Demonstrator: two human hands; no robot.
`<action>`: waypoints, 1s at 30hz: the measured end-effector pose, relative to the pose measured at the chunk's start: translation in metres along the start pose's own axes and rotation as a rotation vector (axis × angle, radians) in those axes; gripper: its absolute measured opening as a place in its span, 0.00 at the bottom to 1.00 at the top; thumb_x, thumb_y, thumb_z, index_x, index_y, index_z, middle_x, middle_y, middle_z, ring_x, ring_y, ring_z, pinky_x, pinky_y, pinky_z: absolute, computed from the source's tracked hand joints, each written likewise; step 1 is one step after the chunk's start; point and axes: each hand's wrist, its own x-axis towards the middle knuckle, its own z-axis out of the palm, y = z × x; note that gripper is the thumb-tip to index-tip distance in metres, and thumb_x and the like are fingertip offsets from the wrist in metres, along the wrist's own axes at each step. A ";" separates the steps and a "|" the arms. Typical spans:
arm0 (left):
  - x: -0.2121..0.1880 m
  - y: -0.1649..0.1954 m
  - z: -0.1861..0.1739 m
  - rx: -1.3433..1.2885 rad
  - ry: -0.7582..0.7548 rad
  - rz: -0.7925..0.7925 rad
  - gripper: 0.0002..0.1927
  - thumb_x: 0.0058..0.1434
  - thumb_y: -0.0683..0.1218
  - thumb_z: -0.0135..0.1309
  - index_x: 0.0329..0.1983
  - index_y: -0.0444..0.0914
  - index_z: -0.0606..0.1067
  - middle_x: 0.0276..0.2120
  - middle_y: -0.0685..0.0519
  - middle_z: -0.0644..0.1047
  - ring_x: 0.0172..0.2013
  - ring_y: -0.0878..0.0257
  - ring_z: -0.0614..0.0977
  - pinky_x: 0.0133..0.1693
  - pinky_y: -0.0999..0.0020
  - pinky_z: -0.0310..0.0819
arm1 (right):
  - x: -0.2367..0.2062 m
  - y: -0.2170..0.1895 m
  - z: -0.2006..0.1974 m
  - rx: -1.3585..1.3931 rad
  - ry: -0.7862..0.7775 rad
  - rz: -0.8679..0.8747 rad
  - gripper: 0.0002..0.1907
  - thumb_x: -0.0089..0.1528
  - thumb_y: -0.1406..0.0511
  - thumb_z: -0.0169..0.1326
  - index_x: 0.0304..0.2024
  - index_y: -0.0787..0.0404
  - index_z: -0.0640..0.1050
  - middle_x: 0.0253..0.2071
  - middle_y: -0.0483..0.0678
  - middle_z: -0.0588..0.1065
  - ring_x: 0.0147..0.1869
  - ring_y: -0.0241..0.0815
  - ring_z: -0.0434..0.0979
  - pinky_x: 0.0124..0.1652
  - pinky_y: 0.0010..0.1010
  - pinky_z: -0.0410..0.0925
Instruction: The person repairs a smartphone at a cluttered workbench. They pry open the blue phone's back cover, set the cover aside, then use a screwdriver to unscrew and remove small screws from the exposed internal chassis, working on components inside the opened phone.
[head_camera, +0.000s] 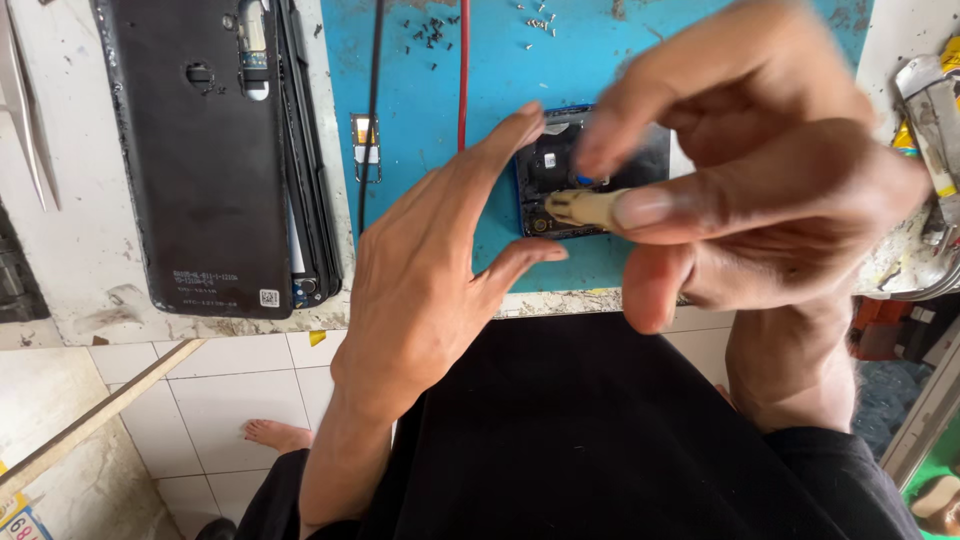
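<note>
An opened phone (560, 165) with a blue edge is seen lying on the blue mat (430, 120), close to the front edge of the workbench, its dark inner parts turned upward. Its left side is touched by the left hand (430, 270): the fingers are spread open, the forefinger tip rests at the upper left corner and the thumb tip is placed near the lower left corner. Over the right part of the phone the right hand (760, 170) is held, blurred and very near to the camera. A small pale tool (585, 207) is pinched between its thumb and bent fingers, and the tip of the tool is set on the inside of the phone.

To the left, a black back cover (200, 150) is laid on the white bench, partly over another frame. A small card tray (366, 145) lies on the mat beside a black cable (372, 100) and a red cable (463, 70). Tiny screws (435, 30) are scattered at the far side of the mat.
</note>
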 end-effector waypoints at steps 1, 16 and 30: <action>-0.001 -0.001 0.002 0.046 -0.010 -0.004 0.44 0.57 0.50 0.71 0.72 0.40 0.62 0.62 0.50 0.76 0.58 0.53 0.82 0.57 0.62 0.78 | 0.001 -0.002 0.000 -0.004 -0.001 0.009 0.11 0.62 0.70 0.57 0.48 0.67 0.78 0.44 0.65 0.75 0.44 0.54 0.83 0.38 0.36 0.82; -0.014 -0.004 0.010 0.217 0.001 -0.053 0.45 0.61 0.51 0.70 0.75 0.40 0.59 0.65 0.63 0.77 0.35 0.65 0.77 0.41 0.71 0.78 | 0.026 -0.010 0.016 0.008 -0.106 -0.100 0.09 0.62 0.71 0.61 0.42 0.72 0.76 0.40 0.61 0.78 0.40 0.53 0.87 0.38 0.41 0.82; -0.015 -0.015 0.013 0.191 0.034 0.031 0.42 0.61 0.53 0.70 0.74 0.40 0.63 0.66 0.59 0.76 0.40 0.66 0.83 0.46 0.71 0.81 | 0.018 -0.013 0.020 -0.010 0.065 -0.016 0.07 0.66 0.70 0.55 0.42 0.69 0.73 0.41 0.63 0.77 0.41 0.49 0.84 0.39 0.41 0.81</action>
